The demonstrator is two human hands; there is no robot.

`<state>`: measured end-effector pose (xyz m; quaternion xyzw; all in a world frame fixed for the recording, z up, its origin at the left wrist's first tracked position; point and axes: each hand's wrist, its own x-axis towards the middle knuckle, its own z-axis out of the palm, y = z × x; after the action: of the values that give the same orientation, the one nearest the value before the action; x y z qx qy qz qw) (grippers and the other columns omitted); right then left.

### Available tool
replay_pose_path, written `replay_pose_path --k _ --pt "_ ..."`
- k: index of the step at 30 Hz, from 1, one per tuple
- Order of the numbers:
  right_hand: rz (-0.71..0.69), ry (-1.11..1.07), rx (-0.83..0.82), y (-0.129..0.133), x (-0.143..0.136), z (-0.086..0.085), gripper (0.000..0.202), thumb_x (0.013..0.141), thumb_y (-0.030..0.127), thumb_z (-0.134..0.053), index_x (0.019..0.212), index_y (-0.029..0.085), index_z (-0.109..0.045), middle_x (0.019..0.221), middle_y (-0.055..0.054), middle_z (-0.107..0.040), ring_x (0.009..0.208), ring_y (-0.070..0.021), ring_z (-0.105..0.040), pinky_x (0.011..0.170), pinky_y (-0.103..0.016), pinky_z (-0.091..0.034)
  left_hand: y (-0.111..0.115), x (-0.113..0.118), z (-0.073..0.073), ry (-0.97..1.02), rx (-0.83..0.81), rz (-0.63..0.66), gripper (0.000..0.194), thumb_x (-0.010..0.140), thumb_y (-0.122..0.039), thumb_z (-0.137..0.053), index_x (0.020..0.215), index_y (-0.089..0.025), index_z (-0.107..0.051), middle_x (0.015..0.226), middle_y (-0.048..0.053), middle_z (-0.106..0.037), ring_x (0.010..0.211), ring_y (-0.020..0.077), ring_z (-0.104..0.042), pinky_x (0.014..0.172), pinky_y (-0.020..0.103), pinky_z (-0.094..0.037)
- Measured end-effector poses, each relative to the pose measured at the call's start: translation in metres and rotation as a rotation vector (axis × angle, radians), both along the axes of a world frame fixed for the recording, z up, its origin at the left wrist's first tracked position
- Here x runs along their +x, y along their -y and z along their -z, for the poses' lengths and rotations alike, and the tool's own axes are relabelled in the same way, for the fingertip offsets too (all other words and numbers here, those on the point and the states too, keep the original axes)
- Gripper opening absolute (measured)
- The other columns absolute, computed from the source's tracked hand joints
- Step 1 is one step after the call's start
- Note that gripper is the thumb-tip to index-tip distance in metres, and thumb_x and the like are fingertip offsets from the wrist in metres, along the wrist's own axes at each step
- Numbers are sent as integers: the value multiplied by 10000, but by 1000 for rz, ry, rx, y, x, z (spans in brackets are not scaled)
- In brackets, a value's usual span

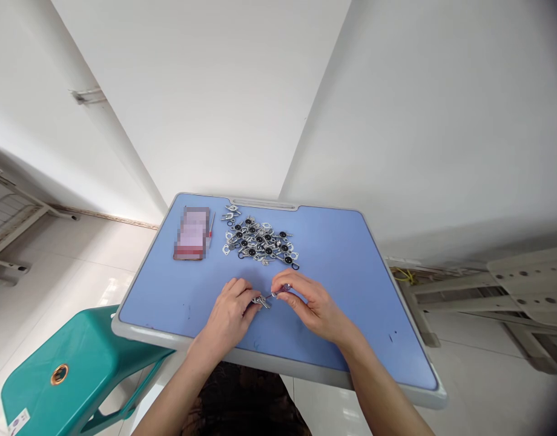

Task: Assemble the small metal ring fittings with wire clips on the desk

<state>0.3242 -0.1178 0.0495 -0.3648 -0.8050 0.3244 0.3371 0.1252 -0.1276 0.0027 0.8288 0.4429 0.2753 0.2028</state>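
My left hand (232,309) rests low over the blue tabletop, its thumb and fingers pinched on a small silver metal fitting (263,301) with prongs. To its right, my right hand (308,300) is closed on a small screwdriver (286,287) with a clear-looking handle. Its thin shaft points left and reaches the fitting; the exact contact is too small to make out. Beyond both hands lies a pile of small metal fittings (260,239) with round black caps, mixed with flat silver plates and dark rings.
The blue table (351,272) has a raised grey rim. At its left lie a blurred rectangular item (191,234) and a red-handled screwdriver (210,230). A few silver pieces (231,212) sit behind the pile. A green stool (79,357) stands at left, a metal frame (528,284) at right.
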Motion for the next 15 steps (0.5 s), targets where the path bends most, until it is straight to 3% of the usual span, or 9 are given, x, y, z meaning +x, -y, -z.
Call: replay_pose_path --k 7,12,15 --pt "-14 3 65 -1 -2 -2 138 925 187 -417 936 199 -554 872 -70 -616 816 -170 -576 705 -302 -500 0 0 -1 -5 -8 -2 160 882 -217 -528 1001 -196 -633 916 54 -571 822 182 -513 729 349 -485" --pt "62 20 208 -2 -6 12 236 915 188 -453 1133 225 -536 905 -55 -645 783 -154 -604 697 -297 -522 0 0 1 10 10 -3 153 886 -217 -518 989 -195 -629 915 57 -572 836 188 -532 743 364 -492" --pt "108 62 308 -2 -7 18 255 905 200 -484 1150 225 -549 896 -57 -655 774 -163 -611 694 -310 -526 0 0 2 13 8 -6 148 881 -207 -521 983 -193 -628 910 56 -574 842 190 -538 747 365 -496"
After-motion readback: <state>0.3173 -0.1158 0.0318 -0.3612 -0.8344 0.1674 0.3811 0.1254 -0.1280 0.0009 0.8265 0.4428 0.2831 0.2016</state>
